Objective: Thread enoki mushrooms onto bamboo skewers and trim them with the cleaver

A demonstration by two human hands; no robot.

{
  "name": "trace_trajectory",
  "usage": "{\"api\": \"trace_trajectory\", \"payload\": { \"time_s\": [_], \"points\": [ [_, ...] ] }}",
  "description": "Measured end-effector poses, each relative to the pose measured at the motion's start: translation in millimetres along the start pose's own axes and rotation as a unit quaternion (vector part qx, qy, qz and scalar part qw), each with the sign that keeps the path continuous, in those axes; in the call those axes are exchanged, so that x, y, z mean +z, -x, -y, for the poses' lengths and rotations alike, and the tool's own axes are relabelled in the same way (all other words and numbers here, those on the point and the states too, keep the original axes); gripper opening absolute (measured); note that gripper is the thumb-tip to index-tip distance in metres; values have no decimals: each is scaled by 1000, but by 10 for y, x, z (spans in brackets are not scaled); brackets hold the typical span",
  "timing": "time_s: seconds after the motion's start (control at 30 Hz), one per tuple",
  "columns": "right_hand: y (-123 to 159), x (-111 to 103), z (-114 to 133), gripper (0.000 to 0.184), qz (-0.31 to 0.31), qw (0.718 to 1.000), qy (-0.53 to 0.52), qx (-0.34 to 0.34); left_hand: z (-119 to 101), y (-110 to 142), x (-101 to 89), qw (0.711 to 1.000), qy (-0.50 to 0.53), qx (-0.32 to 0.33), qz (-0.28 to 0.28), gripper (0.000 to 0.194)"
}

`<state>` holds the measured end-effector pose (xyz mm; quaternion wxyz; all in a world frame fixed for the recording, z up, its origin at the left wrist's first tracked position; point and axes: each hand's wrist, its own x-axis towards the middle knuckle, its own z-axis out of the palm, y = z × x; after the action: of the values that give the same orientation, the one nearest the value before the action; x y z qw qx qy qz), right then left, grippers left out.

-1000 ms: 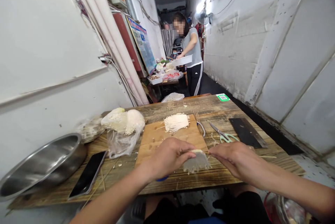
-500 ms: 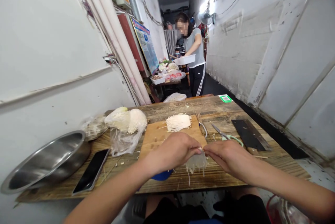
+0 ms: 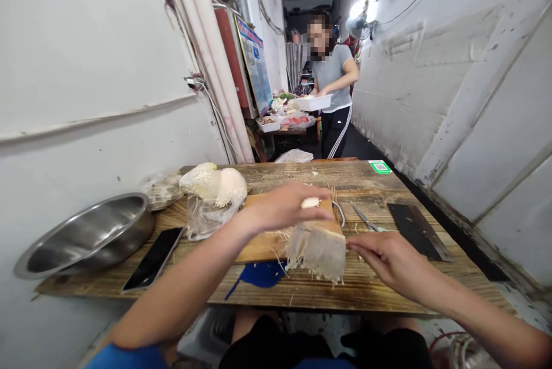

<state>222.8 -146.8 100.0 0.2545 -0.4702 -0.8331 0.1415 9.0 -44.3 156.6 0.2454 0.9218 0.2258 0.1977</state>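
Observation:
A fan of enoki mushrooms (image 3: pixel 317 251) hangs in front of the cutting board (image 3: pixel 259 245), stems down over the table's near side. My right hand (image 3: pixel 390 257) pinches at its upper right corner, on what looks like the end of a thin skewer. My left hand (image 3: pixel 287 205) is over the board with thumb and fingers spread around a second bunch of enoki (image 3: pixel 311 203). Whether the fingers touch that bunch I cannot tell. Several bare bamboo skewers (image 3: pixel 333 193) lie at the board's right edge.
Scissors (image 3: pixel 365 218) and a cleaver (image 3: pixel 416 231) lie to the right. Leftward are a plastic bag with enoki (image 3: pixel 215 193), a phone (image 3: pixel 153 258) and a steel basin (image 3: pixel 90 237). Across the table a person (image 3: pixel 334 79) holds a white tray (image 3: pixel 314 103).
My left hand has left the hanging enoki and moved up to the bunch on the board, opening. The held enoki now fan out wider. My right hand keeps its pinch.

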Motion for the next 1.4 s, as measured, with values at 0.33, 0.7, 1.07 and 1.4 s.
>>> {"api": "trace_trajectory", "payload": {
  "time_s": [0.33, 0.7, 1.07, 1.4],
  "points": [
    [23, -81, -131, 28, 37, 999, -13, 35, 238, 173, 114, 994, 37, -70, 79, 20],
    [72, -40, -118, 30, 63, 997, 27, 33, 123, 182, 183, 994, -25, -59, 90, 17],
    [73, -21, -78, 25, 41, 999, 21, -4, 196, 288, 361, 986, 123, -106, 18, 21],
    [-83, -160, -129, 26, -93, 996, -3, 14, 514, 840, 249, 871, 295, -153, -362, 56]
  ]
}}
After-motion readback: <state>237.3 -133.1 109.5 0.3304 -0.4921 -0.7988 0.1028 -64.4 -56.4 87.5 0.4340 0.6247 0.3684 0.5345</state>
